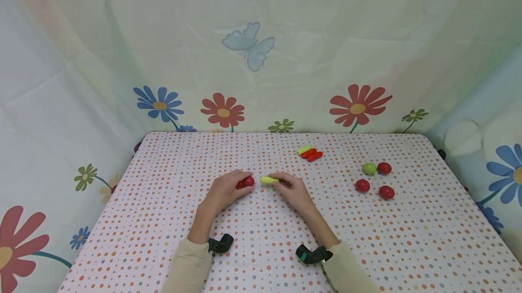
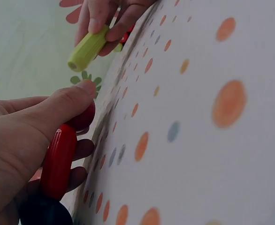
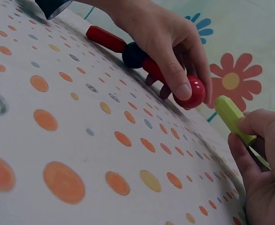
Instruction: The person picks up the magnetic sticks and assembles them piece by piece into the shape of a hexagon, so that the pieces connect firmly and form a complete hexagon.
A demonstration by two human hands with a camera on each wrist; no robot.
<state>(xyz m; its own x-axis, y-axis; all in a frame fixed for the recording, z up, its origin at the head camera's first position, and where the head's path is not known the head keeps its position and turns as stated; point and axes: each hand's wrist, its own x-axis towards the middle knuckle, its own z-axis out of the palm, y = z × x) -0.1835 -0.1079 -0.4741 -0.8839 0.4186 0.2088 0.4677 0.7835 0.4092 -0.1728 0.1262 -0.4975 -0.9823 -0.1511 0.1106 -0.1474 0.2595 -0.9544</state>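
My left hand (image 1: 223, 192) grips a joined chain of red sticks and balls. At the chain's tip a glossy red ball (image 3: 196, 93) sits between thumb and fingers. Behind it come a red stick (image 2: 59, 161), a dark blue ball (image 3: 133, 55) and another red stick (image 3: 105, 39); the palm hides part of this in the head view. My right hand (image 1: 293, 190) pinches a yellow-green ridged stick (image 1: 267, 180) between thumb and fingers. Its free end points at the red ball, with a small gap between the two.
On the dotted tabletop (image 1: 253, 256), a yellow-green stick (image 1: 304, 150) and two red sticks (image 1: 315, 156) lie at the back. To the right are a green ball (image 1: 369, 169) and three red balls (image 1: 386, 192). A flowered cloth (image 1: 302, 57) hangs behind the table.
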